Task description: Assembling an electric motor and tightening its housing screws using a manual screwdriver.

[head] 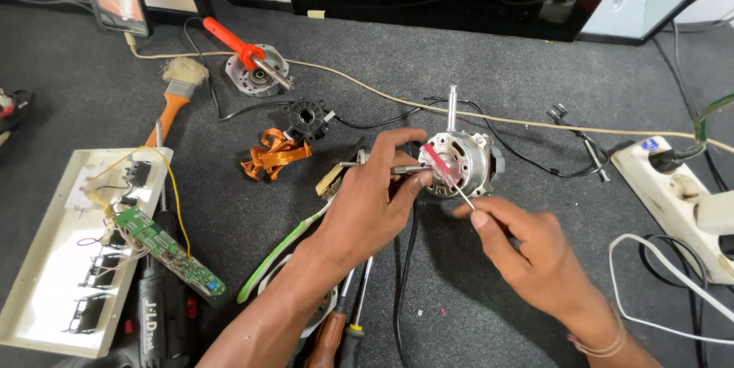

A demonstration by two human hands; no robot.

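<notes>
While both hands are working over the dark felt-like bench (535,93), the left hand (367,200) is closing its grip on a thin metal screwdriver shaft (382,167), and the right hand (527,249) is pinching a slim tool with a clear red handle (442,167). Just beyond both grips one round silver fan motor (466,155) is lying, ribbed, its single steel shaft (453,104) pointing away. Left of the left grip one tangle of copper winding (275,155) is resting beside one black plastic ring (306,119).
</notes>
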